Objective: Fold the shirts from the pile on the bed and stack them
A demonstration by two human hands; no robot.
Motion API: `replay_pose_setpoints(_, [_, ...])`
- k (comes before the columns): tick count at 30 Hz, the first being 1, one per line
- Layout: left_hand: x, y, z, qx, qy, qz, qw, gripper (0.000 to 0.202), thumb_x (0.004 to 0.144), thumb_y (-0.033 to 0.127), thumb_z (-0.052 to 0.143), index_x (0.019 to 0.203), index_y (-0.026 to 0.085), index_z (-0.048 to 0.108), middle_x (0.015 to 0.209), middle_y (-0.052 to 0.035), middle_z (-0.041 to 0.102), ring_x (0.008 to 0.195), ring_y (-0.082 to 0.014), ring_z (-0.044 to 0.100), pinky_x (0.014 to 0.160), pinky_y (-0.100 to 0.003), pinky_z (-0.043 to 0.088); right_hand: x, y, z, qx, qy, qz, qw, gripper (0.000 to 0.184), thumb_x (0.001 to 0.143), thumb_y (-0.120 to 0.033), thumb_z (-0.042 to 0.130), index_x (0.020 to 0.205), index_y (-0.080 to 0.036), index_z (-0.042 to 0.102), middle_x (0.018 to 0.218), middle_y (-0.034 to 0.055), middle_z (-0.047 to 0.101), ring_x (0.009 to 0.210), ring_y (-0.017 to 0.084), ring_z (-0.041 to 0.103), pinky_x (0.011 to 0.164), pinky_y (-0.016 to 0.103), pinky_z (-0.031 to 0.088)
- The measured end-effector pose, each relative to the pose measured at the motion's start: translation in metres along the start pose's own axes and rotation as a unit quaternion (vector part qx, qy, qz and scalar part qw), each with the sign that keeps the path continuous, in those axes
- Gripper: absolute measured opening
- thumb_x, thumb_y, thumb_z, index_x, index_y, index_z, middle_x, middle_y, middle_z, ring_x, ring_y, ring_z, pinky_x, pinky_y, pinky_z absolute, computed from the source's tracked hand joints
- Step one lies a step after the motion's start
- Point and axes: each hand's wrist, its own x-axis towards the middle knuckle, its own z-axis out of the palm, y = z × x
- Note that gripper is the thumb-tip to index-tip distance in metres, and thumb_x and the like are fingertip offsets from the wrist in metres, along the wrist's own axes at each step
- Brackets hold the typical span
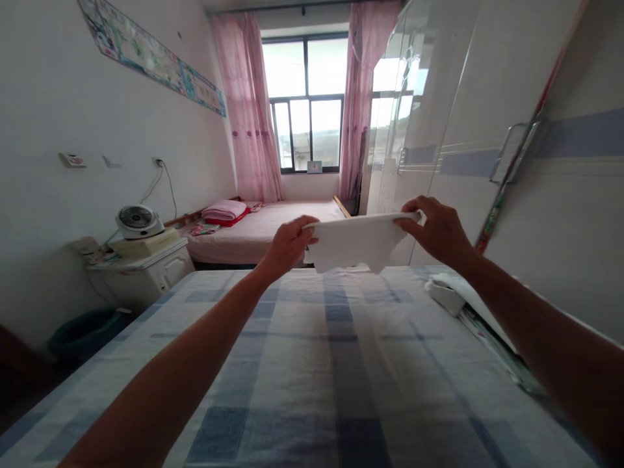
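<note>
A white piece of cloth (351,243) is stretched between my two hands, above the far edge of the bed. Its upper edge runs nearly straight, while the lower edge is uneven; the frame does not make clear which kind of garment or cloth it is. My left hand (291,246) pinches the upper left corner. At the upper right corner, my right hand (436,224) grips the cloth between thumb and fingers. Below them spreads a blue and white checked bedsheet (297,364).
A white box (446,292) and flat folded items lie along the bed's right side. Tall glossy wardrobes (453,110) line the right. A fan (140,221) tops a white cabinet (156,276) at left, near a dark green tub (88,331). A second bed (292,218) stands by the window.
</note>
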Motion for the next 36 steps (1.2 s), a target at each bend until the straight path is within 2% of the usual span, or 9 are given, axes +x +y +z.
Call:
replay_pose_setpoints(3, [-0.089, -0.012, -0.01, 0.118, -0.144, -0.015, 0.982, 0.027, 0.085, 0.017, 0.045, 0.101, 0.017, 0.066, 0.093, -0.0029, 0.068, 0.092, -0.0176, 0.063, 0.09, -0.03, 0.047, -0.09, -0.026, -0.004, 0.049, -0.105, -0.016, 0.993, 0.009, 0.081, -0.03, 0.054, 0.076, -0.023, 0.054, 0.081, 0.0051, 0.061, 0.079, 0.021, 0.056, 0.073, 0.033, 0.042])
replay_pose_setpoints(6, [-0.169, -0.03, -0.009, 0.126, -0.284, -0.063, 0.948, 0.034, 0.084, 0.01, 0.038, 0.099, 0.021, 0.066, 0.104, -0.0034, 0.069, 0.099, -0.0173, 0.062, 0.093, -0.029, 0.045, -0.181, -0.049, 0.004, 0.11, -0.248, -0.095, 0.958, 0.011, 0.079, -0.019, 0.056, 0.071, -0.022, 0.05, 0.076, 0.0032, 0.061, 0.079, 0.019, 0.057, 0.078, 0.034, 0.042])
replay_pose_setpoints(10, [-0.214, -0.049, -0.002, 0.112, -0.324, -0.077, 0.936, 0.035, 0.083, 0.007, 0.036, 0.097, 0.021, 0.064, 0.113, -0.0036, 0.066, 0.11, -0.0164, 0.058, 0.098, -0.029, 0.042, -0.237, -0.064, 0.021, 0.142, -0.311, -0.106, 0.934, 0.015, 0.079, -0.007, 0.051, 0.078, -0.022, 0.053, 0.081, 0.0031, 0.063, 0.082, 0.018, 0.058, 0.081, 0.034, 0.043])
replay_pose_setpoints(16, [-0.204, -0.043, -0.005, 0.121, -0.285, -0.079, 0.947, 0.034, 0.079, 0.009, 0.039, 0.092, 0.02, 0.067, 0.101, -0.0043, 0.07, 0.104, -0.018, 0.061, 0.095, -0.03, 0.043, -0.211, -0.073, 0.0, 0.13, -0.286, -0.099, 0.944, 0.017, 0.074, -0.005, 0.049, 0.076, -0.021, 0.054, 0.081, 0.0046, 0.063, 0.085, 0.02, 0.058, 0.087, 0.04, 0.042])
replay_pose_setpoints(19, [-0.197, -0.047, -0.012, 0.137, -0.274, -0.161, 0.938, 0.029, 0.076, 0.014, 0.045, 0.088, 0.019, 0.07, 0.093, -0.0039, 0.071, 0.087, -0.0177, 0.064, 0.082, -0.028, 0.049, -0.201, -0.077, -0.021, 0.182, -0.372, -0.038, 0.909, 0.011, 0.077, -0.013, 0.052, 0.078, -0.022, 0.058, 0.082, 0.0027, 0.064, 0.081, 0.019, 0.059, 0.081, 0.036, 0.046])
replay_pose_setpoints(21, [-0.188, -0.059, -0.017, 0.124, -0.193, -0.232, 0.945, 0.025, 0.075, 0.021, 0.05, 0.09, 0.017, 0.07, 0.094, -0.0055, 0.07, 0.086, -0.0187, 0.064, 0.077, -0.028, 0.05, -0.197, -0.071, -0.021, 0.229, -0.41, 0.053, 0.881, 0.01, 0.082, -0.025, 0.052, 0.085, -0.023, 0.062, 0.087, 0.0024, 0.067, 0.079, 0.018, 0.061, 0.075, 0.033, 0.049])
replay_pose_setpoints(26, [-0.142, -0.102, -0.015, -0.029, 0.014, -0.412, 0.91, 0.029, 0.062, 0.03, 0.069, 0.083, 0.012, 0.064, 0.081, -0.0042, 0.066, 0.075, -0.0155, 0.062, 0.068, -0.025, 0.049, -0.179, -0.035, 0.04, 0.354, -0.348, 0.277, 0.823, 0.033, 0.08, -0.039, 0.057, 0.106, -0.019, 0.063, 0.11, 0.009, 0.066, 0.098, 0.021, 0.063, 0.085, 0.036, 0.052])
replay_pose_setpoints(31, [-0.097, -0.129, 0.006, -0.099, 0.039, -0.473, 0.874, 0.021, 0.065, 0.027, 0.071, 0.07, 0.012, 0.058, 0.068, -0.0025, 0.062, 0.062, -0.0115, 0.059, 0.062, -0.023, 0.05, -0.15, -0.021, 0.115, 0.476, -0.322, 0.446, 0.686, 0.02, 0.072, -0.031, 0.066, 0.086, -0.017, 0.062, 0.087, 0.0065, 0.069, 0.083, 0.017, 0.066, 0.079, 0.032, 0.054])
replay_pose_setpoints(36, [-0.07, -0.157, 0.017, -0.127, 0.064, -0.521, 0.841, 0.02, 0.073, 0.028, 0.067, 0.072, 0.013, 0.054, 0.061, -0.0009, 0.059, 0.055, -0.0099, 0.058, 0.055, -0.02, 0.049, -0.125, -0.023, 0.161, 0.484, -0.299, 0.51, 0.645, 0.015, 0.068, -0.024, 0.07, 0.074, -0.016, 0.058, 0.072, 0.0028, 0.067, 0.067, 0.012, 0.063, 0.065, 0.024, 0.052])
